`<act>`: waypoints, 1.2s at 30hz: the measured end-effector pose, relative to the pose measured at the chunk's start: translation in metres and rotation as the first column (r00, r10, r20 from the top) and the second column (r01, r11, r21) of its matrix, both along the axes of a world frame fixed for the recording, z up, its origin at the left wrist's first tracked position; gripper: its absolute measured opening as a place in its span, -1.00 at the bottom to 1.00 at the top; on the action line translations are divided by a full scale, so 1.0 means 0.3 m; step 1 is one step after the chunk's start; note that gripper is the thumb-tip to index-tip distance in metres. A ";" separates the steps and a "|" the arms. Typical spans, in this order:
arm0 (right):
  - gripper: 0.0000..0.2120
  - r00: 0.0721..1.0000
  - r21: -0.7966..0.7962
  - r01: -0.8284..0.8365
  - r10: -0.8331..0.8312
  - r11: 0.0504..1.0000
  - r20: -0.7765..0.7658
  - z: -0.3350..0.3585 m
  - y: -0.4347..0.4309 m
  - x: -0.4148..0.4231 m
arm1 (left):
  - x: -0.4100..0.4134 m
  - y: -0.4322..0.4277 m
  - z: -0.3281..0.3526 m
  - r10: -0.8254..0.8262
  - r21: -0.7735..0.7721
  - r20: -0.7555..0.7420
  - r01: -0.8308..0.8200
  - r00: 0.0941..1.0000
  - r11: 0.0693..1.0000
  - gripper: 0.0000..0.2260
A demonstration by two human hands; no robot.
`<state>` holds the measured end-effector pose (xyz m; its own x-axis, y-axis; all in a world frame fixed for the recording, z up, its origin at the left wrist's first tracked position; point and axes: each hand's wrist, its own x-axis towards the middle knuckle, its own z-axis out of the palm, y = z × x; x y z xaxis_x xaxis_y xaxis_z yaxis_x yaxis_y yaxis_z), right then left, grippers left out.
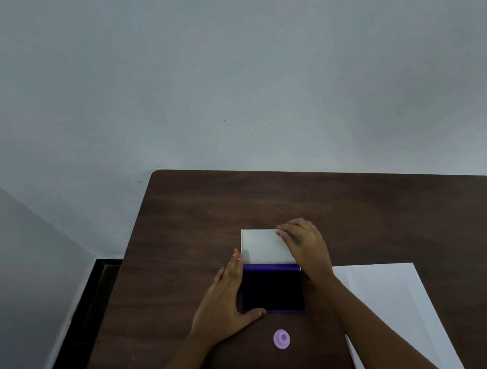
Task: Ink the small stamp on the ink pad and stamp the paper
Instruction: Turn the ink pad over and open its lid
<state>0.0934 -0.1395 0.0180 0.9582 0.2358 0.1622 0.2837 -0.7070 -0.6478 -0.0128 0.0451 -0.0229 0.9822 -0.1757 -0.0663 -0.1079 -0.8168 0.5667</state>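
A: While my left hand (226,302) lies flat and spread against the left side of the ink pad (272,293), where is its lid?

B: The white lid (264,247) stands open behind it; my right hand (305,246) rests loosely curled on its right edge. The small stamp (281,338) sits untouched on the counter (365,214), just beside my left wrist. Paper (390,304) lies right.

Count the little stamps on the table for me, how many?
1. The small round lilac plastic stamp stands on the dark brown wooden table, nearer than the open purple ink pad.
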 end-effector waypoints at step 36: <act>-0.82 0.996 -0.013 -0.048 0.047 0.999 -0.074 0.005 -0.017 -0.426 | -0.127 -0.044 0.081 0.232 -0.155 0.127 -0.212 0.964 0.965 -0.69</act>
